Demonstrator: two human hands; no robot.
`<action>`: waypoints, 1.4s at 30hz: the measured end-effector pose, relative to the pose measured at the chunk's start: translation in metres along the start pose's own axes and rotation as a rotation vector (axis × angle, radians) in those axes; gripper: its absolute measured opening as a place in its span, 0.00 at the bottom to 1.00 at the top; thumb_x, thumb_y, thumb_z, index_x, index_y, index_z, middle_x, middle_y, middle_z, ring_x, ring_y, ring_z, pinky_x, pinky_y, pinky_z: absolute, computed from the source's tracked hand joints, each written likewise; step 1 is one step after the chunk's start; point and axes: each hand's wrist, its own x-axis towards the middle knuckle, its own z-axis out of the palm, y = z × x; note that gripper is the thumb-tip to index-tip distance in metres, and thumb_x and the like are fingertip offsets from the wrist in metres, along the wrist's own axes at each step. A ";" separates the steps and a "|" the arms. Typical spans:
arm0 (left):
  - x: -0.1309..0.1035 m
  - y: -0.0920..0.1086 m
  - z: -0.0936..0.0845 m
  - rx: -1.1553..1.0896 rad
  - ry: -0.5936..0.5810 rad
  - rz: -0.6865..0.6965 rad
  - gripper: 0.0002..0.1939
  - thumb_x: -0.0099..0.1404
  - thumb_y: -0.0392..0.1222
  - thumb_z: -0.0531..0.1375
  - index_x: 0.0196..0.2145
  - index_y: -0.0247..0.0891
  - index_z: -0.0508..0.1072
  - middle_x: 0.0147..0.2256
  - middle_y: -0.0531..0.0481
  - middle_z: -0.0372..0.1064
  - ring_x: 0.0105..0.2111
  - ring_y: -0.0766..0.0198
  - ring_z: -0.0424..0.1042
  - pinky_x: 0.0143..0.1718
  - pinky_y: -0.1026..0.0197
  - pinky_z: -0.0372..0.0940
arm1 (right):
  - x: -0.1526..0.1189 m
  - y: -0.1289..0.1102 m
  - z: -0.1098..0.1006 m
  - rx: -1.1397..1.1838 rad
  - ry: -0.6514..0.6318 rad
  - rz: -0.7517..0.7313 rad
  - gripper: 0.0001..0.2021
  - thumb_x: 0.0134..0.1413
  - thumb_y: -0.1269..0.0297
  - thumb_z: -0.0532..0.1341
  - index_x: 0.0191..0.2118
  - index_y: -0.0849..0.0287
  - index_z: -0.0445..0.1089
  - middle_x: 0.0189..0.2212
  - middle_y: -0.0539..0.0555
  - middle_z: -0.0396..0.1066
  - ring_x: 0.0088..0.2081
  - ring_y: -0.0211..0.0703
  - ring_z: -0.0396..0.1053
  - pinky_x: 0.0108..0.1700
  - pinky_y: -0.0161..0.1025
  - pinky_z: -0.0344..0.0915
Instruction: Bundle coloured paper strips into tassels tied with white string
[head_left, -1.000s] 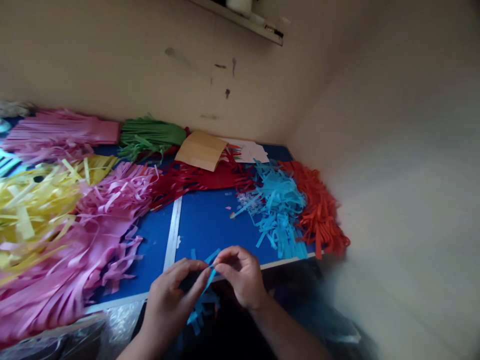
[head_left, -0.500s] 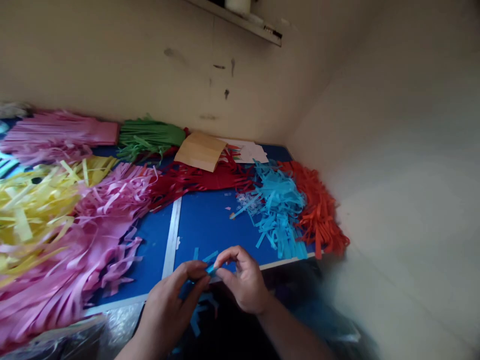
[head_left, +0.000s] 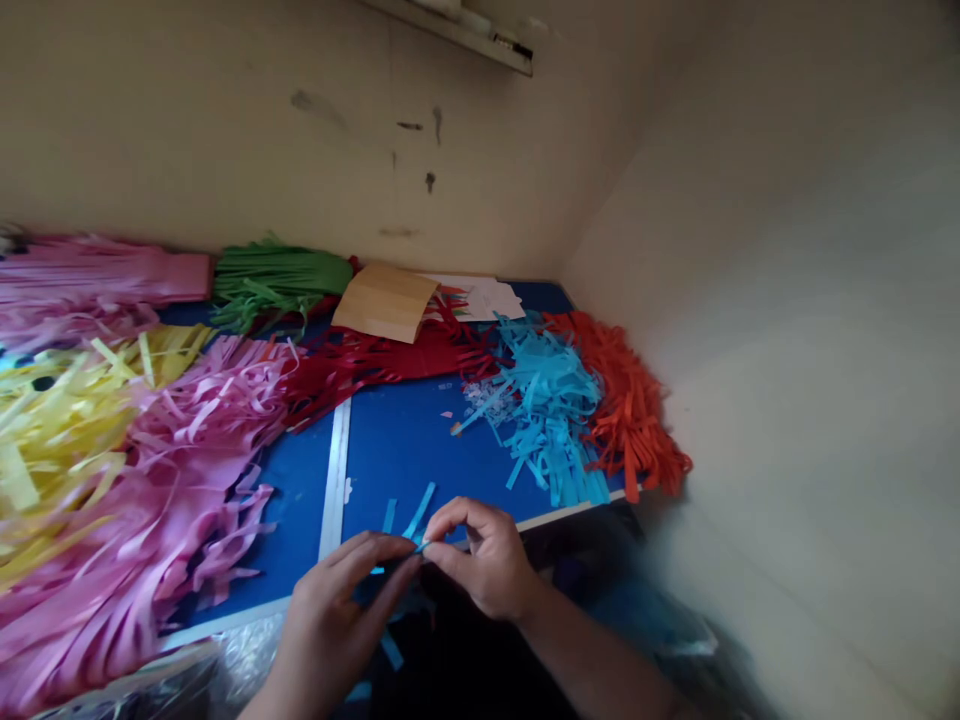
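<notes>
Between my two hands, over the table's front edge, is a piece of light blue fringed tissue paper point(head_left: 418, 521), with thin strips sticking up and others hanging below. My left hand point(head_left: 345, 595) pinches it from the left between thumb and fingers. From the right, my right hand point(head_left: 480, 560) pinches the same piece with thumb and forefinger; the fingertips of both hands nearly meet. Most of the piece is hidden behind the fingers. A heap of similar light blue fringe point(head_left: 551, 400) lies on the blue table point(head_left: 420, 430) beyond my right hand.
Orange fringe point(head_left: 634, 410) lies against the right wall. Red fringe point(head_left: 427, 357), a brown paper piece point(head_left: 388, 302) and green fringe point(head_left: 281, 275) lie at the back. Pink point(head_left: 187, 470) and yellow fringe point(head_left: 52, 430) cover the left. A shelf point(head_left: 465, 30) hangs above.
The blue piece between my fingertips looks thinner and more tightly pinched, and its upper strips stand more upright. The camera view has shifted slightly to the right.
</notes>
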 end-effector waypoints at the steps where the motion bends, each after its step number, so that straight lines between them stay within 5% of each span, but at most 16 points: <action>1: 0.001 0.001 -0.001 -0.022 -0.005 -0.015 0.06 0.66 0.45 0.60 0.33 0.45 0.74 0.27 0.59 0.76 0.26 0.72 0.77 0.30 0.76 0.69 | -0.001 0.000 0.000 0.003 0.003 0.006 0.04 0.49 0.70 0.67 0.33 0.57 0.75 0.31 0.50 0.76 0.34 0.39 0.73 0.41 0.34 0.68; 17: 0.000 -0.004 -0.006 -0.027 -0.089 -0.003 0.08 0.64 0.51 0.63 0.36 0.48 0.77 0.29 0.61 0.80 0.26 0.71 0.79 0.30 0.77 0.70 | 0.002 0.009 -0.008 0.223 -0.127 0.299 0.11 0.44 0.55 0.73 0.31 0.56 0.79 0.26 0.50 0.76 0.28 0.38 0.72 0.33 0.34 0.65; 24: 0.004 -0.001 -0.005 -0.039 -0.093 0.069 0.05 0.65 0.46 0.62 0.35 0.45 0.77 0.29 0.57 0.78 0.28 0.70 0.78 0.30 0.75 0.70 | 0.005 -0.004 -0.010 0.035 -0.065 -0.049 0.10 0.51 0.56 0.70 0.28 0.58 0.77 0.31 0.53 0.75 0.34 0.40 0.73 0.39 0.35 0.67; 36: -0.005 -0.008 -0.001 0.184 -0.069 0.112 0.07 0.66 0.47 0.60 0.38 0.44 0.75 0.34 0.52 0.79 0.39 0.61 0.79 0.42 0.63 0.73 | -0.004 -0.008 -0.010 -0.039 0.049 -0.060 0.07 0.58 0.62 0.65 0.30 0.57 0.73 0.30 0.51 0.75 0.34 0.39 0.73 0.40 0.35 0.68; 42: -0.002 -0.001 0.007 0.189 0.013 0.314 0.06 0.65 0.35 0.61 0.39 0.43 0.74 0.34 0.55 0.77 0.34 0.68 0.77 0.62 0.55 0.58 | -0.008 -0.012 -0.012 -0.140 0.057 -0.168 0.04 0.58 0.65 0.65 0.32 0.56 0.74 0.32 0.52 0.77 0.36 0.39 0.75 0.42 0.35 0.69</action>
